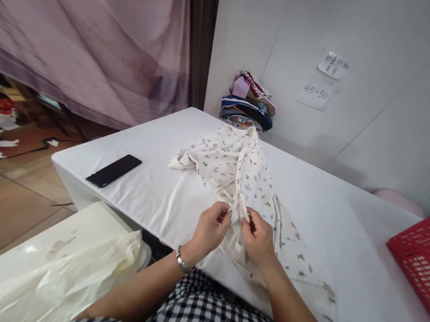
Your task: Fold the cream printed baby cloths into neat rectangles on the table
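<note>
Two hands (pixel 233 231) pinch the printed garment (pixel 234 170), each grip closed

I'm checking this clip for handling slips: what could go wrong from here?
1. The cream printed baby garment hangs over the near edge of the white table; only the pinching left hand and right hand hold that end, so a loosened grip might let it slide down.
2. The black flat phone lies near the table's left edge; tugged cloth could nudge it.

I am holding my left hand (pixel 211 226) and right hand (pixel 259 239) close together before me, fingers pinching shut toward each other, thumbs uppermost, both forearms angling inward from my body.
</note>
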`<state>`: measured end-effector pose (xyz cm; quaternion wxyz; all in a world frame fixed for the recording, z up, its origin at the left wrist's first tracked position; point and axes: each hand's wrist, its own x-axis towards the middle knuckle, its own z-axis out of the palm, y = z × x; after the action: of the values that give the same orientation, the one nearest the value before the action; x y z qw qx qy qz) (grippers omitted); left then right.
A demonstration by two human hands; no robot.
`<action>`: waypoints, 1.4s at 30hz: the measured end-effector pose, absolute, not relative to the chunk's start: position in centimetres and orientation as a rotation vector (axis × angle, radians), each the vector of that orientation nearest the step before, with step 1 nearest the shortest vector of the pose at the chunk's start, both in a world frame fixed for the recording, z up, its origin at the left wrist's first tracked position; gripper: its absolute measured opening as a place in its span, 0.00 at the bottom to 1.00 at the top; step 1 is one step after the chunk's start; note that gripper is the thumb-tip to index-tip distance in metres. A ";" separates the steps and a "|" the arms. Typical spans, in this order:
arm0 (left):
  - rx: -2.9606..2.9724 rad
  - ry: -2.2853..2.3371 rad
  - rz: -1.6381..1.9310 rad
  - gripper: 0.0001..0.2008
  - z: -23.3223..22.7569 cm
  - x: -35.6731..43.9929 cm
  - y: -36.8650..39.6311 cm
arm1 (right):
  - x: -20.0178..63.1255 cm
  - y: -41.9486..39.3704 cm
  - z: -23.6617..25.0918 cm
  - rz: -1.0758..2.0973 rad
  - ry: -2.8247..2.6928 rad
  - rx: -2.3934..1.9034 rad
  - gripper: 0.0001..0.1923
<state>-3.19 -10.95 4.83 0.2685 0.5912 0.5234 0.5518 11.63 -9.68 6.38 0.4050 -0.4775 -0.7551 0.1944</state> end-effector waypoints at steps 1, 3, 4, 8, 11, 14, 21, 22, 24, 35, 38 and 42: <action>1.682 1.429 1.484 0.03 4.7 -3.2 -11.1 | 11.5 -9.8 6.4 0.517 -1.909 -1.186 0.15; 1.844 1.436 1.463 0.04 4.5 -3.0 -11.3 | 11.1 -9.9 6.6 0.589 -1.911 -1.147 0.15; 1.905 1.435 1.451 0.04 4.4 -2.9 -11.4 | 11.0 -10.0 6.6 0.626 -1.909 -1.136 0.15; 2.063 1.450 1.403 0.06 3.9 -2.7 -11.5 | 10.8 -10.1 6.7 0.712 -1.909 -1.133 0.14; 2.166 1.454 1.375 0.06 3.9 -2.7 -11.5 | 11.0 -10.2 6.8 0.748 -1.907 -1.135 0.13; 2.238 1.438 1.378 0.07 3.9 -2.6 -11.4 | 11.1 -10.1 6.9 0.817 -1.879 -1.152 0.13; 2.287 1.349 1.402 0.08 3.8 -2.4 -11.5 | 11.6 -9.8 6.6 0.936 -1.822 -1.165 0.12; 2.304 1.335 1.395 0.09 3.7 -2.4 -11.5 | 11.7 -9.8 6.5 0.937 -1.821 -1.165 0.12; 2.346 1.313 1.377 0.09 3.7 -2.4 -11.5 | 11.8 -9.7 6.5 0.934 -1.818 -1.164 0.13; 2.432 1.297 1.257 0.11 3.4 -2.0 -11.3 | 12.9 -9.7 6.8 0.952 -1.923 -1.088 0.11; 2.395 1.271 1.272 0.11 3.3 -1.8 -11.2 | 13.2 -9.8 7.0 0.954 -1.959 -1.064 0.10; 2.302 1.222 1.344 0.10 3.4 -1.6 -11.4 | 13.7 -9.8 7.6 0.990 -1.985 -1.018 0.07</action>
<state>-1.58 -11.41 3.41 0.1045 0.7809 0.4143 0.4557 13.73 -9.83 7.57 0.3434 -0.3919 -0.7638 0.3809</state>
